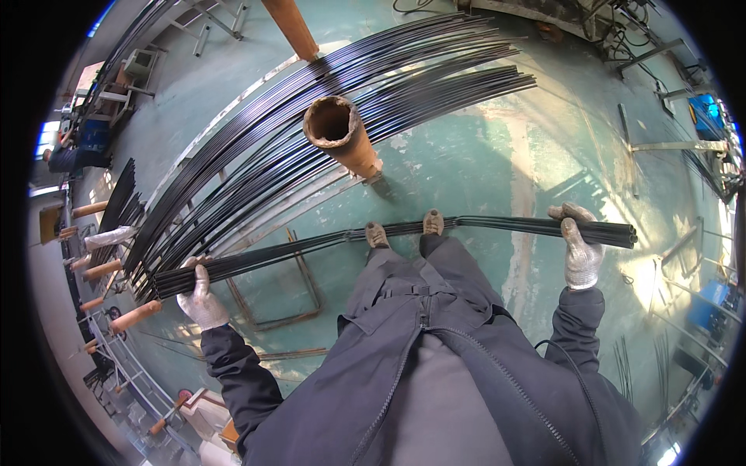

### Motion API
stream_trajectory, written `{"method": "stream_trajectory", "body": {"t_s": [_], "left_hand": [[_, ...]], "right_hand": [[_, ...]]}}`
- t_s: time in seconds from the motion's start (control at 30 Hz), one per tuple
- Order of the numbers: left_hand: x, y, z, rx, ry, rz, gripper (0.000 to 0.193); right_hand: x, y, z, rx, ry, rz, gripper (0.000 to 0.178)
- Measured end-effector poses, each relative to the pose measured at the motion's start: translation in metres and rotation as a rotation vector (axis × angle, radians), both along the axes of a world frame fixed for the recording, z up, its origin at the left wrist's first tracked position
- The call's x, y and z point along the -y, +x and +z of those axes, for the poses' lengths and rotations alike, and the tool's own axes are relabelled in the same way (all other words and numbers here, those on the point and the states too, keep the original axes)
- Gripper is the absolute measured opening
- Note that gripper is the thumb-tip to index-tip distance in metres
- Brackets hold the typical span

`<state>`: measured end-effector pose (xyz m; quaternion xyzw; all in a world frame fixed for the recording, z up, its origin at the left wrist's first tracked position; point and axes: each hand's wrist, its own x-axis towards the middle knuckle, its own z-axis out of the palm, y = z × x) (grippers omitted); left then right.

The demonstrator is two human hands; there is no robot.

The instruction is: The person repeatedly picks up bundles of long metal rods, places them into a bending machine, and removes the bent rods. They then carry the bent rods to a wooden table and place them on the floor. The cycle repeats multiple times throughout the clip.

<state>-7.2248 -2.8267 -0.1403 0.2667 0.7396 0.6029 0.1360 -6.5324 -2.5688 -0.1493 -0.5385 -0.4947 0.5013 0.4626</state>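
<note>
A long bundle of thin black rods (513, 224) stretches across in front of me, from far left to far right. My left hand (203, 301), in a pale work glove, is closed round the bundle near its left end, thumb on top. Close to the right end, my right hand (581, 252) grips the same bundle in a matching glove, with the rod ends sticking out past it. Ties seem to gather the bundle near my shoes. Beyond it, many more black rods (256, 124) lie in long rows on a low metal rack.
An upright rusty pipe (359, 151) stands among the racked rods, with another brown post (291, 27) behind. A rusty metal frame (317, 299) lies on the green floor (466, 163). Another person (78, 158) is at the far left. Machinery (606, 23) stands at the upper right.
</note>
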Motion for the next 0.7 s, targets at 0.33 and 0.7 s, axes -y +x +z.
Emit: {"method": "stream_trajectory", "body": {"t_s": [0.33,0.7], "left_hand": [[-0.040,0.023,0.032,0.104,0.161,-0.026,0.033],[-0.051,0.068,0.030,-0.010,0.149,-0.053,0.032]], "right_hand": [[-0.005,-0.052,0.036,0.183,0.283,-0.113,0.046],[0.016,-0.112,0.023,0.030,0.318,-0.027,0.042]]}}
